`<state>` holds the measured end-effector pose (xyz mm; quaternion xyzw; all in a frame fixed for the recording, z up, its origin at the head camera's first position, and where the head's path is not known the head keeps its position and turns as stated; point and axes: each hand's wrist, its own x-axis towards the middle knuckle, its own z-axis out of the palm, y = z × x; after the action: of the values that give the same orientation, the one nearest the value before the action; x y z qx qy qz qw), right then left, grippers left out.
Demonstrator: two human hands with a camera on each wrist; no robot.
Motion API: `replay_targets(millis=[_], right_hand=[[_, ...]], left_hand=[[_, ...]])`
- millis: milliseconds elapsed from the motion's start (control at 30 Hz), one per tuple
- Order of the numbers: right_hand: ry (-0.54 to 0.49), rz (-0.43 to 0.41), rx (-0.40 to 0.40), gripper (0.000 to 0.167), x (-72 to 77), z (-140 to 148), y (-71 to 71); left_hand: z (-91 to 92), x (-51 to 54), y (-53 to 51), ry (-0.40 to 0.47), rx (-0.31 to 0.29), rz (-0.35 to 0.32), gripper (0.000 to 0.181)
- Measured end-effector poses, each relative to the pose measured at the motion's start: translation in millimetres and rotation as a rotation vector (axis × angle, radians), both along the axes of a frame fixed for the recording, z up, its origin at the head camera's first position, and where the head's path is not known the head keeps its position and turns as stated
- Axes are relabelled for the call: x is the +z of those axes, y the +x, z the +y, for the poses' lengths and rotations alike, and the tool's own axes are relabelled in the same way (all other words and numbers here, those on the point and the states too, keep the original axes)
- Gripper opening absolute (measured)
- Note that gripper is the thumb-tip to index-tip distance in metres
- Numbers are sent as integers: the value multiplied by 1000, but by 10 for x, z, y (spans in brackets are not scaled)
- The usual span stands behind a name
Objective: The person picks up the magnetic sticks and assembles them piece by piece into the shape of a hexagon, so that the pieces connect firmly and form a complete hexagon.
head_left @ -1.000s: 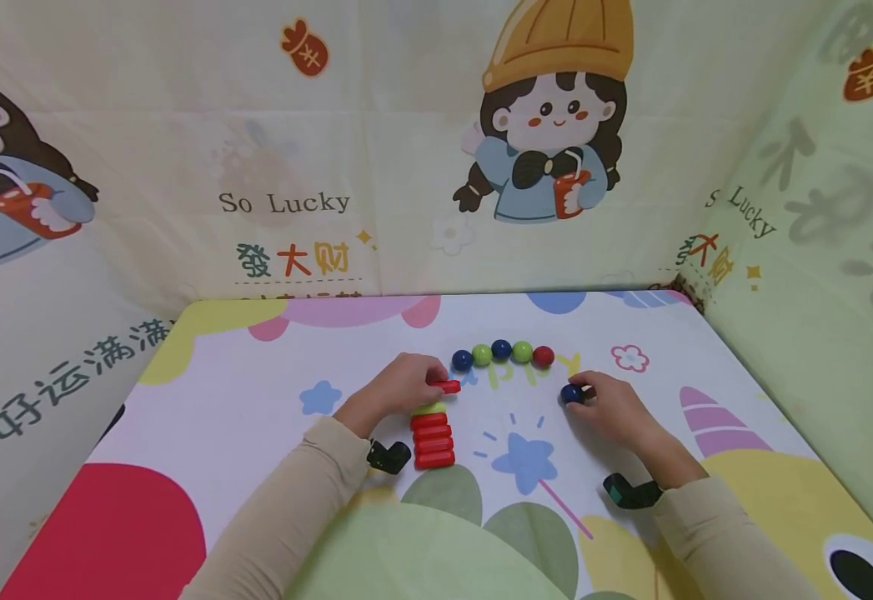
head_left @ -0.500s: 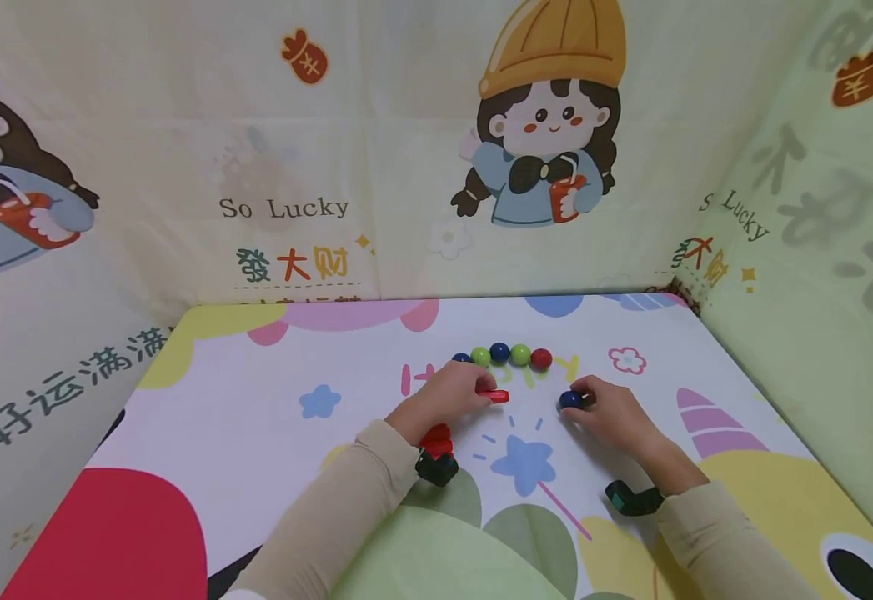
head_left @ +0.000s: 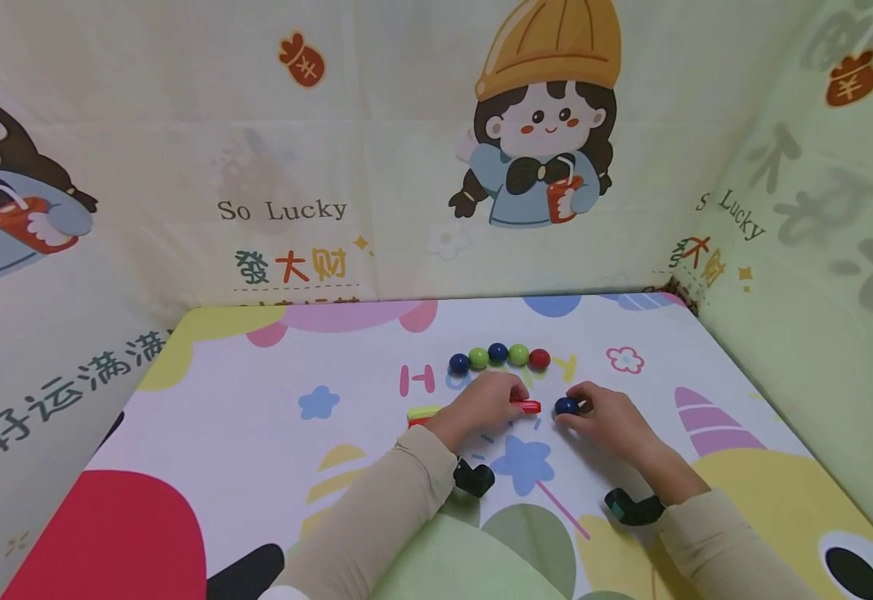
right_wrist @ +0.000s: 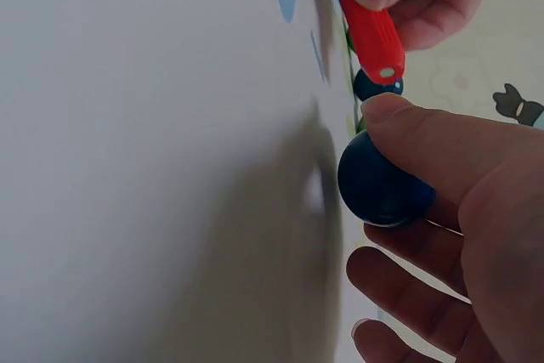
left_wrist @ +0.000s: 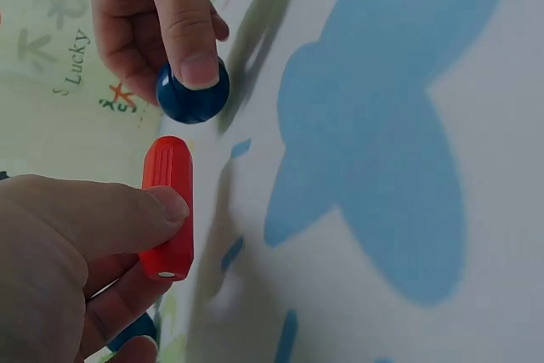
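Observation:
My left hand [head_left: 487, 404] pinches a red magnetic rod [left_wrist: 168, 167] between thumb and fingers. A small silvery disc shows at the rod's end in both wrist views. Just right of it, my right hand [head_left: 614, 417] holds a dark blue ball [right_wrist: 378, 180] with thumb and fingertips. The rod's tip points at the ball, and a small gap lies between them in the head view. Both are held low over the table. Behind my left wrist, a lime green rod [head_left: 423, 412] lies beside red rods that my arm mostly hides.
Beyond my hands a curved row of balls sits on the table [head_left: 376, 358]: blue [head_left: 459, 364], green [head_left: 479, 359], blue [head_left: 498, 354], green [head_left: 519, 355] and red [head_left: 539, 359]. A printed cloth wall [head_left: 398, 167] stands behind the table, another at the right.
My left hand has carried the red rod rightward from the rod pile to near the blue ball. The right hand has stayed almost in place, still holding the ball.

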<state>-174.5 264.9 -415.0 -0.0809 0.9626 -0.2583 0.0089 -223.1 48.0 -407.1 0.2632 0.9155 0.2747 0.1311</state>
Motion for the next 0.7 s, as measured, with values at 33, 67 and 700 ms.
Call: replay_targets(millis=[33,67,700], right_hand=[[6,1,1,46,1,-6,5],[10,4,2,46,1,-10,9],[12,33,23,46,-14,-49,34]], left_hand=[[19,-1,4,2,-1,1,19],[36,0,8,4,0,-1,19],[176,-24,41,-37,4,22,16]])
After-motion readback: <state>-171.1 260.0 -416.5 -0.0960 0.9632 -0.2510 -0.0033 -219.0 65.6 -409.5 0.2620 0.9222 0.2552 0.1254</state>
